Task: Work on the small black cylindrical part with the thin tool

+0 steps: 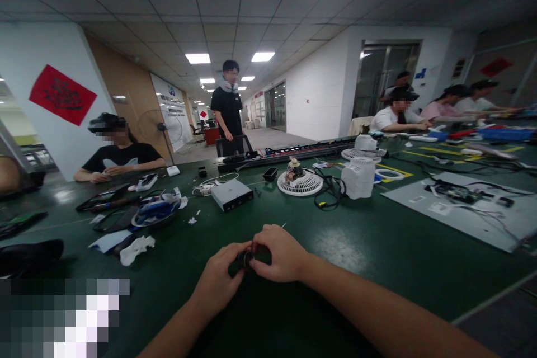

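Between my hands, low over the green table [331, 251], is a small dark round part [245, 259] with a ring-like face; its kind is too dim to make out. My left hand [218, 275] is closed around its left side, thumb and fingers pinching it. From the right, my right hand [282, 254] grips the same part with bent fingertips. A thin pale sliver shows just behind the right knuckles. Beyond my hands, a metal optical disc drive [231, 194] lies on the table.
A white fan grille with a motor [299, 180] and a white plastic housing [358, 178] stand past my hands. To the right lies a grey panel [419, 201] with a circuit board. Cloths and crumpled white paper [136, 250] lie left. Several people are around the table.
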The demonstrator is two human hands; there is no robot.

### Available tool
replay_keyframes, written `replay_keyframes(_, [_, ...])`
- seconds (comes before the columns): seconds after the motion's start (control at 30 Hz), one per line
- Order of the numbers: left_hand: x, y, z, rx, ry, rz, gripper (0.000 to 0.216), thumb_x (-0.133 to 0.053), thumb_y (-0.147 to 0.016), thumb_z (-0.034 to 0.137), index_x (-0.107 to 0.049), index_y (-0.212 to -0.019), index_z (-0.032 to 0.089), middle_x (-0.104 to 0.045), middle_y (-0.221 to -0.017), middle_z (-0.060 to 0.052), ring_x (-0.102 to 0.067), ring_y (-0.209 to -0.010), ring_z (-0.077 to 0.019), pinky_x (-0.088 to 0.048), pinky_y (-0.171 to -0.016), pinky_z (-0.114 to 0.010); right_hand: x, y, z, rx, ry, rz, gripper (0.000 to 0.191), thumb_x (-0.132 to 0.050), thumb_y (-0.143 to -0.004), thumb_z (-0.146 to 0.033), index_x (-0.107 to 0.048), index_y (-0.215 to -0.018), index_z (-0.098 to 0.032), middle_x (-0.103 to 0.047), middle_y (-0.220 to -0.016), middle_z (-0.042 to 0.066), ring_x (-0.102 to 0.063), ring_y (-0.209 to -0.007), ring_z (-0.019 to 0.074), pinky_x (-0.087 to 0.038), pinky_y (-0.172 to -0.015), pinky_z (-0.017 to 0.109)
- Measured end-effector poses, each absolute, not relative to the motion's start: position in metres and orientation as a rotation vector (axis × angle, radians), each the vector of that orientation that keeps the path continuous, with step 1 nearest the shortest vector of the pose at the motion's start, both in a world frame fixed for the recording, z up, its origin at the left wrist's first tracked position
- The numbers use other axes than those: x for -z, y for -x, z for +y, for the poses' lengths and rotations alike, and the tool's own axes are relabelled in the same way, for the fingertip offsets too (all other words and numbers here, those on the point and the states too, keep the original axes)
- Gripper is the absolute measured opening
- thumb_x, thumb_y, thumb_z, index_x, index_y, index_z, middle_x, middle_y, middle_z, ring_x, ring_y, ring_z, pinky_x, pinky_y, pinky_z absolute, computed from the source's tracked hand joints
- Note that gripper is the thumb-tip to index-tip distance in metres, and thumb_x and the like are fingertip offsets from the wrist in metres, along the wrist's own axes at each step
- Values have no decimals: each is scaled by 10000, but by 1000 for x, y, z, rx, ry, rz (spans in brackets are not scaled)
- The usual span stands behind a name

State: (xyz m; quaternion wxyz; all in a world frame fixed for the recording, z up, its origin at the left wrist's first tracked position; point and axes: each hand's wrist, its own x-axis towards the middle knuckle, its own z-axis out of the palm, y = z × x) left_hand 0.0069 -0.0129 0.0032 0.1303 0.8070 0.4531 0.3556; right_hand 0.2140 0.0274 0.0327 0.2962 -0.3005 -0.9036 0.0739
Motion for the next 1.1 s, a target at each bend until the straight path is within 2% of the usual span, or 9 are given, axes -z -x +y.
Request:
replay_keyframes(0.07, [-1, -6, -12, -1064, -2335, 1363, 457, -617, -834, 169, -615, -1280, 271, -689, -1244, -55, -647, -1144, -239, -510, -1030, -425, -37, -218, 28, -226, 802, -2325, 174, -695, -747, -216, -631, -904, -178, -623, -798, 26, -550, -767, 190, -421, -727, 312])
replay_keyframes(0.17, [1, -4, -8, -1091, -2294, 1462, 465, -649, -815, 193, -619, -1274, 264, -710, -1207, -48, -671, -1106, -240, -533, -1003, -421, -39, -224, 32, -315, 779, -2169, 210, -572, -840, -123, -622, -1036, -179, -624, -910, 49, -572, -866, 190, -453, -796, 313])
replay_keyframes(0.27, [0, -1, -4, -1123, -2235, 1538, 493, -659, -801, 197, -606, -1288, 248, -729, -1166, -48, -693, -1064, -240, -550, -977, -421, -40, -228, 37, -423, 674, -2039, 204, -504, -949, -191, -625, -1114, -198, -609, -987, 58, -580, -904, 177, -465, -819, 304])
replay_keyframes(0.33, [-1, 1, -3, -1138, -2185, 1588, 507, -655, -804, 206, -588, -1306, 240, -735, -1146, -49, -700, -1045, -239, -557, -963, -427, -40, -228, 39, -476, 634, -1950, 176, -515, -969, -272, -642, -1066, -198, -586, -969, 52, -574, -871, 169, -463, -790, 292])
replay_keyframes(0.43, [-3, 3, -2, -1130, -2130, 1634, 537, -664, -796, 216, -568, -1324, 229, -739, -1128, -54, -703, -1027, -240, -560, -951, -434, -39, -227, 41, -611, 665, -1813, 220, -518, -973, -377, -611, -902, -190, -530, -778, 5, -520, -702, 145, -428, -650, 260])
replay_keyframes(0.5, [-4, 3, -3, -1132, -2121, 1628, 545, -671, -787, 210, -567, -1322, 222, -739, -1124, -54, -705, -1015, -234, -562, -943, -424, -36, -226, 41, -711, 675, -1739, 243, -523, -967, -418, -566, -874, -197, -497, -703, -22, -479, -629, 132, -392, -587, 247])
replay_keyframes(0.87, [-1, -1, -4, -1137, -2183, 1534, 522, -651, -796, 190, -567, -1311, 216, -732, -1138, -45, -701, -1025, -214, -556, -950, -389, -22, -220, 39, -732, 594, -1912, 131, -542, -969, -308, -589, -980, -186, -628, -793, 6, -609, -728, 146, -459, -703, 262])
replay_keyframes(0.97, [1, -2, -3, -1156, -2187, 1518, 524, -644, -780, 175, -574, -1298, 213, -738, -1121, -43, -708, -1011, -213, -558, -947, -384, -22, -220, 40, -661, 631, -1939, 125, -548, -965, -301, -599, -951, -188, -627, -790, 8, -602, -719, 148, -454, -691, 265])
replay_keyframes(1.1, [1, -3, -4, -1131, -2201, 1518, 518, -638, -764, 166, -591, -1278, 213, -744, -1113, -47, -711, -1011, -221, -557, -950, -391, -25, -221, 39, -749, 596, -1973, 137, -550, -965, -311, -599, -939, -186, -641, -745, 4, -624, -690, 150, -467, -676, 262])
